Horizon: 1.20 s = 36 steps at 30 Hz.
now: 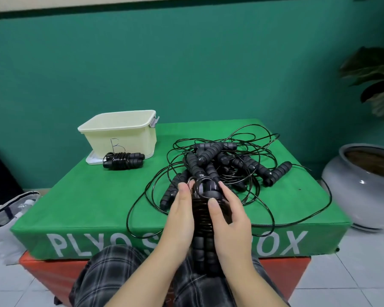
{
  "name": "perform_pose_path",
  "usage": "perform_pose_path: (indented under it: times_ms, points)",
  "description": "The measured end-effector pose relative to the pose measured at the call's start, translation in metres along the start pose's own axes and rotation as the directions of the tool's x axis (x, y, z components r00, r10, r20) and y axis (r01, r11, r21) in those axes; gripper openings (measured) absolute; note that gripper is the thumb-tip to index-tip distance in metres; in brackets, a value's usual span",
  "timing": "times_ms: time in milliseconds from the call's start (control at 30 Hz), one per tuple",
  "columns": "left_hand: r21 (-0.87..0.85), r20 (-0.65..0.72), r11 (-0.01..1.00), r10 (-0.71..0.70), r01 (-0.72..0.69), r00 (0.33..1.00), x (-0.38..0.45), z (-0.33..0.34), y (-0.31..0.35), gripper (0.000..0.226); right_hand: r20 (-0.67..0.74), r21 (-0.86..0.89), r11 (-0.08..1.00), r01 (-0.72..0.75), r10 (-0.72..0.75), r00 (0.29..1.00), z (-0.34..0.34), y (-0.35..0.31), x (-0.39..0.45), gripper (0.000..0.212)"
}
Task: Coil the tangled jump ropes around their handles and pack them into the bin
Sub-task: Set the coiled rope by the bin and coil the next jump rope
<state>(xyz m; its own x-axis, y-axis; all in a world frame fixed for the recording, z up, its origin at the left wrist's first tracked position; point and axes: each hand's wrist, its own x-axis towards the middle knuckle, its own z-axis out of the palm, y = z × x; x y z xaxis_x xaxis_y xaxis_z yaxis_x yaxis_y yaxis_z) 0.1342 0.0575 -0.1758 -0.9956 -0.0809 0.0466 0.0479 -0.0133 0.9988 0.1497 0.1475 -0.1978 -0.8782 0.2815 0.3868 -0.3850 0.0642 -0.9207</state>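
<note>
Green vinyl covers the bench (93,202), a padded box with white lettering on its near face, set on a red base. On its right half lies a pile of tangled ropes (220,167): black ribbed handles heaped together with thin black cord looping out round them and over the near edge. At the far left stands the bin (122,134), cream plastic, open, marked with a hand-drawn letter; it sits on a white lid. Just in front of the bin, touching the lid's edge, lies a coiled rope (122,160), its cord wound round its paired handles. At the near middle both hands hold a second bundle (203,216) upright, two handles side by side with cord wound round their upper part. The left hand (180,220) grips it from the left, fingers curled behind. The right hand (228,220) grips from the right, thumb pressed across the coils.
</note>
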Motion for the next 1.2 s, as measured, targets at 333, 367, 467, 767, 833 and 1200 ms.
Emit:
perform_pose_path:
  times_ms: [333, 367, 467, 767, 833, 1200]
  points:
    - [-0.122, 0.004, 0.990, 0.077, -0.076, 0.997, -0.008, 0.026, 0.012, 0.057, -0.151, 0.157, 0.984, 0.078, -0.054, 0.987, -0.021, -0.015, 0.009, 0.029]
    - [-0.077, -0.005, 0.994, 0.082, -0.082, 0.997, -0.008, 0.029, 0.011, 0.066, -0.163, 0.148, 0.986, 0.082, -0.058, 0.985, -0.021, -0.014, 0.009, 0.029]
    - [0.054, -0.024, 0.997, 0.061, -0.059, 0.998, -0.011, 0.034, 0.003, 0.067, -0.207, 0.083, 0.995, 0.050, -0.032, 0.978, -0.022, -0.006, 0.007, 0.021]
    - [0.211, -0.175, 0.970, 0.162, -0.123, 0.971, -0.031, 0.041, -0.012, 0.037, -0.208, -0.055, 0.997, 0.054, -0.064, 0.976, -0.018, 0.013, -0.004, 0.024]
    - [0.176, -0.185, 0.971, 0.192, -0.159, 0.964, -0.035, 0.040, -0.013, 0.032, -0.215, -0.056, 0.996, 0.064, -0.075, 0.974, -0.018, 0.010, -0.004, 0.018]
    - [0.141, -0.143, 0.958, 0.268, -0.248, 0.953, -0.030, 0.040, -0.017, 0.040, -0.254, 0.342, 0.933, -0.115, 0.210, 0.944, -0.033, -0.008, 0.009, 0.026]
